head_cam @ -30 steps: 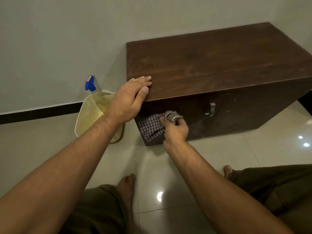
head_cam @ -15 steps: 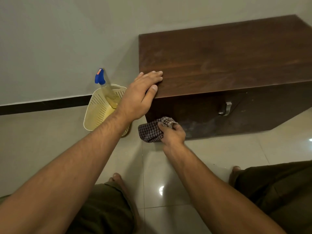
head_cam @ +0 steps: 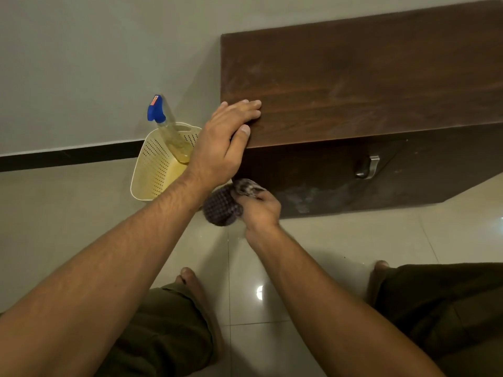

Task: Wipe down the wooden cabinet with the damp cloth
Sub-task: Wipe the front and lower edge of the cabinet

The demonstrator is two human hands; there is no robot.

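Pale glossy tiled floor (head_cam: 353, 240) meets a grey-green wall (head_cam: 81, 63) along a black skirting strip. The dark brown rectangular wooden cabinet (head_cam: 367, 77) stands on the floor against the wall, top face and shadowed front face both in view, with whitish smears low on the front. Both bare forearms reach forward from the bottom of the view. The left arm is extended to the cabinet's front-left corner, where the left hand (head_cam: 220, 148) rests palm down on the top. Its fingers (head_cam: 245, 104) are straight and pressed together, and the thumb lies along the front edge. The right arm is angled lower, with the right hand (head_cam: 261, 210) at the bottom-left of the front face, near the floor. Its fingers are curled round a bunched dark checked cloth (head_cam: 221, 206). The cloth is blurred, so contact with the wood cannot be told. A cream perforated plastic basket (head_cam: 152, 170) stands on the floor just left of the cabinet. It holds a tilted clear spray bottle with a blue trigger head (head_cam: 168, 129) and yellowish liquid. A small brushed-metal handle (head_cam: 367, 167) sits on the front face, well right of the cloth.
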